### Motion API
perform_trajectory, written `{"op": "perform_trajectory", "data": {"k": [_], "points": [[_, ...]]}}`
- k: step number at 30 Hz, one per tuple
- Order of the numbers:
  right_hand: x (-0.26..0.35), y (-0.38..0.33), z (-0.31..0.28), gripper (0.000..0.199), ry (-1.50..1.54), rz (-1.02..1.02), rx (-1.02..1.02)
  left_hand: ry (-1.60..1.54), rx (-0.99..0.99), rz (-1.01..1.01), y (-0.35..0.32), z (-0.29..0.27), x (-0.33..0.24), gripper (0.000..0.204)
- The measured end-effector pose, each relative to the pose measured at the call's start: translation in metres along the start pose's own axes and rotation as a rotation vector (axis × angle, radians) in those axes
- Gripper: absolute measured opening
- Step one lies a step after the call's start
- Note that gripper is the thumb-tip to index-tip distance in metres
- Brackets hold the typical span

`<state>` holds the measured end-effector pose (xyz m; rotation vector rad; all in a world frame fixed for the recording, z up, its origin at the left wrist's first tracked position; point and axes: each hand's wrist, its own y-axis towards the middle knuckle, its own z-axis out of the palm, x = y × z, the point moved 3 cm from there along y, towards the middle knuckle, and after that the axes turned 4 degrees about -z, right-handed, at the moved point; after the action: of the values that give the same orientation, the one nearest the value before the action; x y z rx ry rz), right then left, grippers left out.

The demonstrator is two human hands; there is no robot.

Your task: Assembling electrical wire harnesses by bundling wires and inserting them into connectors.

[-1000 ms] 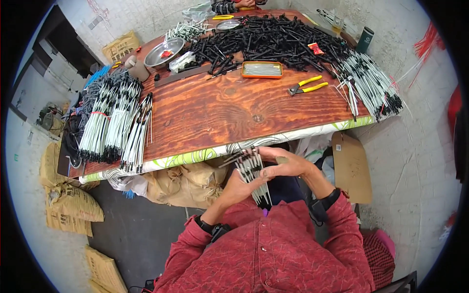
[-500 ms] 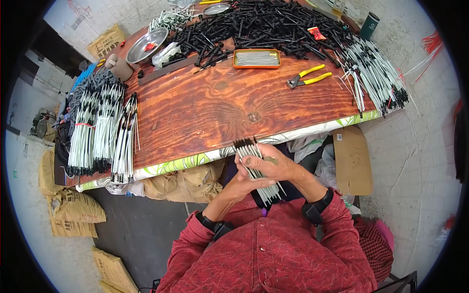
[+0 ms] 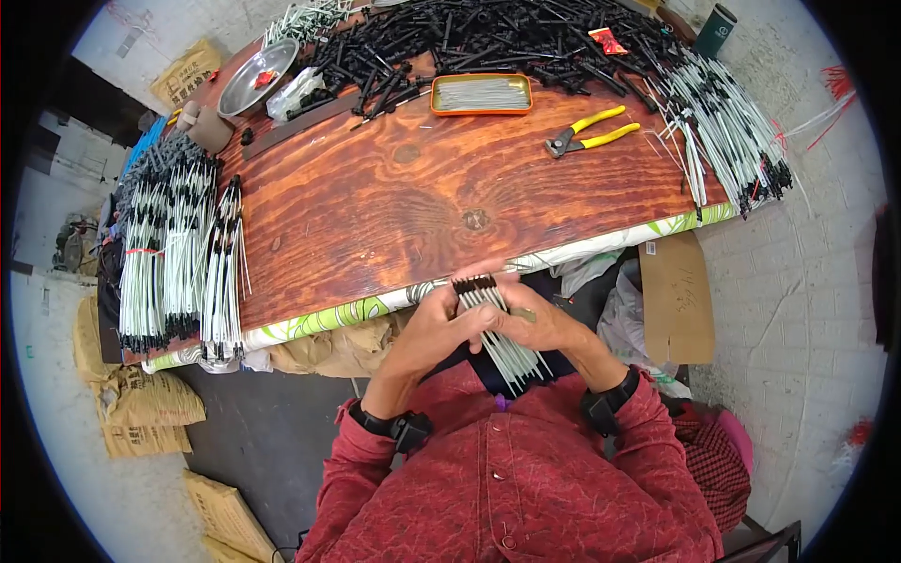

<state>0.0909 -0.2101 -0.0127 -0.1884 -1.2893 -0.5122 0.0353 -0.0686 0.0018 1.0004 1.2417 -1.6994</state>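
Between my two hands, in front of the table's near edge, is a bundle of thin white rods with black ends (image 3: pixel 507 355). My left hand (image 3: pixel 439 324) closes on its left side, near the black ends. From the right, my right hand (image 3: pixel 537 321) wraps round the same bundle, its thumb lying across the rods. The black ends point up toward the table, and the white tails hang toward my lap. Some of the fingers are hidden behind the bundle.
On the wooden table (image 3: pixel 357 220) lie yellow-handled pincers (image 3: pixel 591 131), an orange-rimmed tray of thin rods (image 3: pixel 481 79) and a heap of black parts (image 3: pixel 488 38). Bundled white rods stand out at the left (image 3: pixel 183 253) and right (image 3: pixel 737 136). A metal bowl (image 3: pixel 246 92) sits at the far left.
My left hand has shifted up from the lower part of the bundle to beside its black ends. The view has moved slightly; the bundle stays in my hands.
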Motion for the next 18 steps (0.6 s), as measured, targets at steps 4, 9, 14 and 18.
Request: {"op": "perform_trajectory", "data": {"k": [4, 9, 14, 18], "points": [[-0.015, -0.009, -0.005, 0.035, -0.118, -0.093, -0.073, 0.051, -0.047, 0.005, 0.012, 0.013, -0.006, 0.044], [-0.015, -0.009, -0.014, 0.036, 0.077, 0.018, 0.024, 0.052, -0.043, 0.006, 0.017, 0.015, -0.009, 0.038], [-0.017, -0.016, -0.018, 0.047, 0.195, 0.051, 0.042, 0.062, -0.024, -0.074, 0.017, 0.018, -0.031, 0.038], [-0.030, -0.025, -0.027, 0.059, 0.298, 0.154, 0.018, 0.083, -0.032, -0.057, 0.021, 0.023, -0.017, 0.041]]}}
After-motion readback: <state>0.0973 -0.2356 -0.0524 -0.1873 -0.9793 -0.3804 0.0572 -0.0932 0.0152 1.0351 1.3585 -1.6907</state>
